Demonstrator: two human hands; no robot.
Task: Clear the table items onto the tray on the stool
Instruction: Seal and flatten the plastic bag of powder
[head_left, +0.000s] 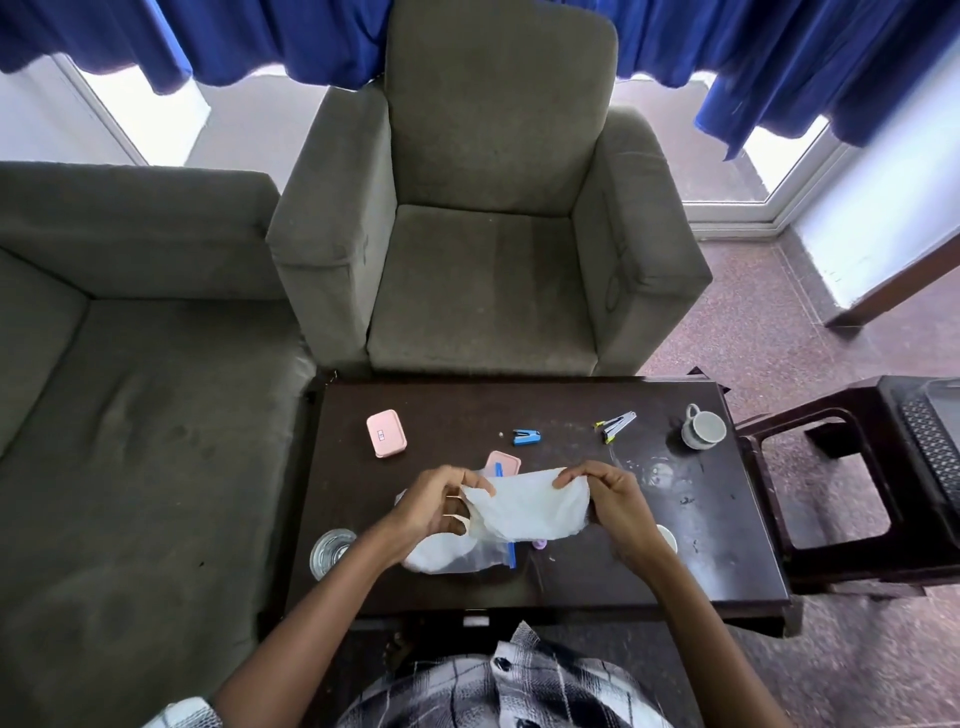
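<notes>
both hands stretch a white tissue over the table

the left hand (441, 501) and the right hand (610, 499) each pinch an upper corner of a white tissue (530, 506), fingers curled round its edge, holding it spread between them at the centre of the frame, low over the dark table (701, 519). under the hands lies a clear plastic bag (467, 558) with a blue strip. a pink box (386, 433) sits toward the table's upper left, and a second pink box (505, 461) shows just above the tissue, partly hidden by it. a blue stapler (526, 437) and a silver stapler (617, 425) lie along the upper middle, a grey cup (702, 427) stands at the upper right corner, and a glass (331, 552) stands at the lower left edge. the dark stool (831, 431) stands just beside the table at the right of the frame.
</notes>
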